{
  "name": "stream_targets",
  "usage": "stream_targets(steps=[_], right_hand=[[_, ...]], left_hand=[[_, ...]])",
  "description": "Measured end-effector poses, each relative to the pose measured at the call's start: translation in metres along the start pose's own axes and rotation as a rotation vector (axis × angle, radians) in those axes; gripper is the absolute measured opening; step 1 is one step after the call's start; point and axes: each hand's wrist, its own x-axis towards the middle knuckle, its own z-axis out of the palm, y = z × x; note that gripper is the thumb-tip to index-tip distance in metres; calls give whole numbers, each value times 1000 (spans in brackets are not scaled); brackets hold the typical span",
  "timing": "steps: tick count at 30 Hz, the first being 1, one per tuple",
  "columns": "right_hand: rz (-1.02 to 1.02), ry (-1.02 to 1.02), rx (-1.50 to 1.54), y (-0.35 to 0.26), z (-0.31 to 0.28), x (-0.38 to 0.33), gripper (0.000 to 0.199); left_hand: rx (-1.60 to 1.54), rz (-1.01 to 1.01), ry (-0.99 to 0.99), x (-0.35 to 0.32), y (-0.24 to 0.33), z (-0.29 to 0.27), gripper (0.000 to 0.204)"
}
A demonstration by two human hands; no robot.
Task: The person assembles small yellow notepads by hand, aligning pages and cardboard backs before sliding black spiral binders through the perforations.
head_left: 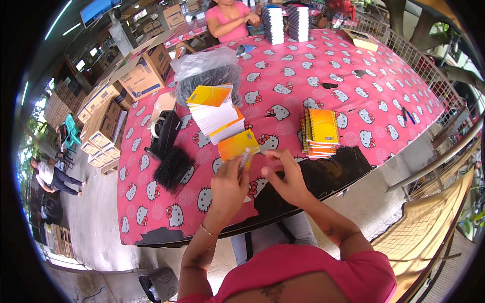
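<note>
My left hand is closed on a small yellow-covered notepad, its white page edges showing beside the fingers. Just right of it, my right hand is raised over the table with thumb and forefinger apart; I see nothing between them. Beyond the left hand, a fanned stack of lined sheets with yellow covers leans toward me. A pile of yellow spiral notebooks stands to the right. Black wire binding coils lie in a heap on the left, next to a black tape dispenser.
The table wears a pink cartoon-print cloth, torn along the near edge over a black surface. A clear plastic bag with dark contents sits farther back. Cardboard boxes line the left. Across the table are two tall notebook stacks and a person.
</note>
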Motion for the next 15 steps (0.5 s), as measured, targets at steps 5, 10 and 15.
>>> stream_targets(steps=[5,10,15], right_hand=[[224,46,473,16,-25,-2,47],[267,447,414,13,-123,38,44],[518,256,-1191,84,-192,51,56]], left_hand=[[-410,215,-29,37,25,3,19],[114,191,48,35,-100,37,20],[455,453,-15,9,-139,66,26]])
